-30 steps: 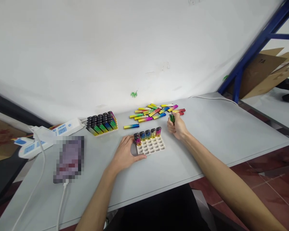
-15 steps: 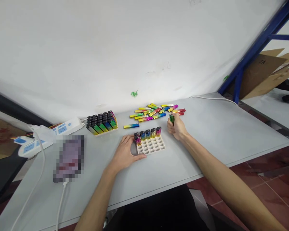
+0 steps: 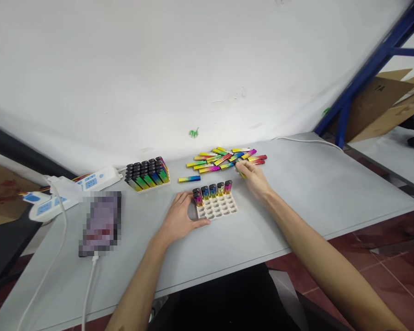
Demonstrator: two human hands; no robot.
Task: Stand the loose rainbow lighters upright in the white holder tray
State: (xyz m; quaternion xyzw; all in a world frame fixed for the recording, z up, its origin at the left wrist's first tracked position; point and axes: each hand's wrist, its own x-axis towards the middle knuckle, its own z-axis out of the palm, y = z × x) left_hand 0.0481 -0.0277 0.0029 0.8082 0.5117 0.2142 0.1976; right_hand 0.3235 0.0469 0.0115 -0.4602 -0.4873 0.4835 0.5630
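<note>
My left hand (image 3: 182,217) rests around the left side of a white tray (image 3: 218,209) with rows of slots, thumb at its front edge. Several lighters (image 3: 212,191) stand upright along the tray's back row, and one more (image 3: 198,199) stands in front at the left. My right hand (image 3: 250,177), behind and right of the tray, pinches a yellow-green lighter (image 3: 240,171), partly hidden by the fingers. Just beyond it lies a pile of loose coloured lighters (image 3: 214,160). A single yellow-blue lighter (image 3: 189,179) lies apart, left of the pile.
A full tray of black-topped lighters (image 3: 146,174) stands at the back left. Further left are a white power strip (image 3: 89,183), a pixelated phone-like object (image 3: 101,223) and white cables (image 3: 88,292). Behind the table rises a white wall (image 3: 158,82).
My right hand has turned, and the lighter in it now shows its yellow-green body, tilted near the pile. My left hand stays at the tray. The view has shifted slightly.
</note>
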